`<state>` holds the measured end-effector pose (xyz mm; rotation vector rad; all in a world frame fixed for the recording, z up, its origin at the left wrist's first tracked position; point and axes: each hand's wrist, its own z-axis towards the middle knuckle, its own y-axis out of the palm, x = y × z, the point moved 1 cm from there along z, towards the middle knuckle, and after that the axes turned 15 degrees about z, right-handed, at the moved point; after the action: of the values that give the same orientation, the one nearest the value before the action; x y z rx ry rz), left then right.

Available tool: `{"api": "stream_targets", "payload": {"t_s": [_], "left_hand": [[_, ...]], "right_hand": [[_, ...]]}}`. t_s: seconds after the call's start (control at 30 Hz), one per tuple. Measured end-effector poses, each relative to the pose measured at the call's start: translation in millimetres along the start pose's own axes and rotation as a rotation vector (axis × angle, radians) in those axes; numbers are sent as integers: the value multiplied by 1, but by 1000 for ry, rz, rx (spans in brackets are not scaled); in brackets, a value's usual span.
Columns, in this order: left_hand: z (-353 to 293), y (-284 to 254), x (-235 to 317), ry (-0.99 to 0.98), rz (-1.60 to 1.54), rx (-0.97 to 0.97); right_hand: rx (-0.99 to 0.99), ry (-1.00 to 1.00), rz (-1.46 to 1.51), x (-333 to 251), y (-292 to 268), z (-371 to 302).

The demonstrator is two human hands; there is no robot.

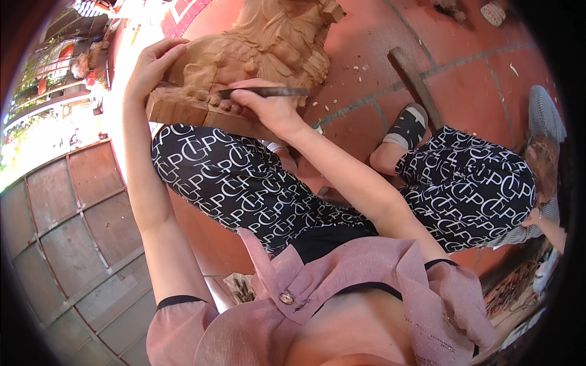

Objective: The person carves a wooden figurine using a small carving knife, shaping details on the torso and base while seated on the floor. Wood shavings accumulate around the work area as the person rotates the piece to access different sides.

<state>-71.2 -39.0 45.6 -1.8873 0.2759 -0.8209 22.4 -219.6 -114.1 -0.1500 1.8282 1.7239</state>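
The tan carved wooden sculpture (250,58), with rippled folds and thick block base (176,108), is over the black, white-patterned trousers (223,165). The left hand (154,66) lies spread against its edge; the right hand (268,108) pinches a slim, dark, straight tool (278,91).

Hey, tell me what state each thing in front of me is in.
Wooden carving: unpainted, over the left thigh
Dark slim tool: held, tip at the carving
Right hand: closed around the tool
Left hand: open, laid against the carving
Black sandal: worn
Red tiled floor: strewn with pale chips
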Motion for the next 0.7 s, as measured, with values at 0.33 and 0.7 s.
{"api": "stream_targets", "payload": {"t_s": [0.33,0.7], "left_hand": [[8,5,1,84,61,56],[-3,1,-3,118,132,88]], "right_hand": [[108,155,-45,-3,-18,3],[14,127,-87,-12,0,-2]]}}
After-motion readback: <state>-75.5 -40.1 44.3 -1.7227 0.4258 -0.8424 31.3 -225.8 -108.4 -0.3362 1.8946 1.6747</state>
